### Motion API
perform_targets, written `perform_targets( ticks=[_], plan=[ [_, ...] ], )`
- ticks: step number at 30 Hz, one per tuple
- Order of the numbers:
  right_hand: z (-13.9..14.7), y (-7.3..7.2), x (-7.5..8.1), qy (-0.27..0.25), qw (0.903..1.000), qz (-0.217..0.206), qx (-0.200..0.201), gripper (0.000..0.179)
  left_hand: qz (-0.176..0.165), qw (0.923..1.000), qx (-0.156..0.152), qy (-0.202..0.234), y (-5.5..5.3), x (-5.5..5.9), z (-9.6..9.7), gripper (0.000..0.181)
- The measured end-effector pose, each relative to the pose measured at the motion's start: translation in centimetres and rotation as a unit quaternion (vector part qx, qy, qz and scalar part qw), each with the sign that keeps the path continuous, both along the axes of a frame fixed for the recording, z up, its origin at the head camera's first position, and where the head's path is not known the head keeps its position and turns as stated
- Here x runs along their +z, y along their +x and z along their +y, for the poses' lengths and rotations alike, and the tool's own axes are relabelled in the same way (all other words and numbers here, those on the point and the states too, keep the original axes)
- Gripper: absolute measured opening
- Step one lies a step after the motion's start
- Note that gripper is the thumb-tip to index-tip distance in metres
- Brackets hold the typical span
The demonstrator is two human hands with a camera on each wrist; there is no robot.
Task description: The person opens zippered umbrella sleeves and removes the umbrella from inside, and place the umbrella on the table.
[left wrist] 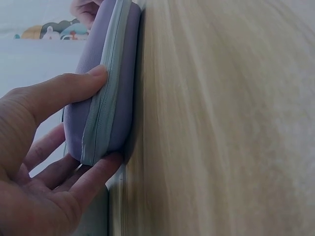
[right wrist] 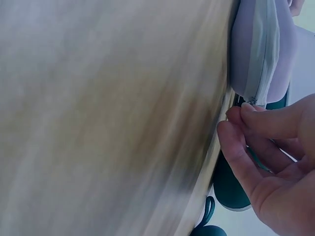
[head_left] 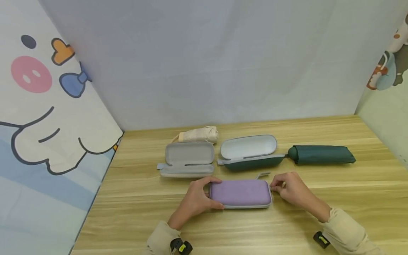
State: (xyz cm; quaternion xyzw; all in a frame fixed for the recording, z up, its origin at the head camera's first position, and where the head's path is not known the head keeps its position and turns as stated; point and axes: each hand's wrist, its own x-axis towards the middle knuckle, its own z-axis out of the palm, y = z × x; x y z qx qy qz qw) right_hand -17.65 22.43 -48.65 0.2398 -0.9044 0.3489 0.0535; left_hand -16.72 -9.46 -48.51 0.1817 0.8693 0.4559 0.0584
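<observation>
A purple zip-up case (head_left: 240,193) with a pale zipper band lies closed on the wooden table in the head view. My left hand (head_left: 199,196) grips its left end, thumb on the near side and fingers around the far side. In the left wrist view the thumb presses across the zipper band (left wrist: 102,115). At the case's right end, my right hand (head_left: 290,189) pinches the zipper pull between thumb and index finger. The right wrist view shows the zipper slider (right wrist: 252,101) right at those fingertips, the pull itself mostly hidden by them.
Behind the purple case stand an open cream-and-grey case (head_left: 189,159) and an open dark green case (head_left: 250,156). A beige folded umbrella (head_left: 199,135) lies at the back, a green folded umbrella (head_left: 323,154) to the right. A small grey strap (head_left: 263,174) sticks out behind the purple case.
</observation>
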Motion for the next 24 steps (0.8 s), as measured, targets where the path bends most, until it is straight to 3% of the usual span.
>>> perform_targets(
  ticks=[24],
  plan=[
    [-0.1,1.4,0.1,-0.011,0.9987,-0.042,-0.028,0.021,0.018,0.9998,0.01,-0.005,0.0,-0.1,0.1,0.065]
  ],
)
